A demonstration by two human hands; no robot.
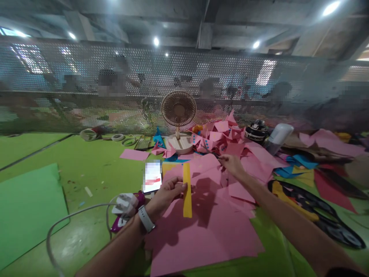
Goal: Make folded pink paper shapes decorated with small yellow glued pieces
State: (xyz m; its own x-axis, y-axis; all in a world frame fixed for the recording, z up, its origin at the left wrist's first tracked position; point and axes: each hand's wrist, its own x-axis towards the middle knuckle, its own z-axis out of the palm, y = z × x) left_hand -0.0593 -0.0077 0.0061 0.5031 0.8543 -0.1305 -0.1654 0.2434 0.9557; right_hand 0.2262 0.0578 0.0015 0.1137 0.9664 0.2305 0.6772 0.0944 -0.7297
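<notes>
My left hand [168, 192] is closed, pinching a narrow yellow paper strip [187, 194] that stands upright above large pink paper sheets [207, 227]. A watch with a white band sits on that wrist. My right hand [232, 163] reaches farther out over the pink sheets, its fingers pinched together on the edge of a pink paper piece [211, 161]. Behind it lies a heap of folded pink paper shapes [223, 136].
A small desk fan [178, 113] stands at the back, in front of a perforated metal screen [86, 88]. A phone [152, 177], a white charger with cable [125, 204], tape rolls [89, 134], a green mat [25, 207] and coloured scraps [302, 165] lie on the green table. Other people sit behind the screen.
</notes>
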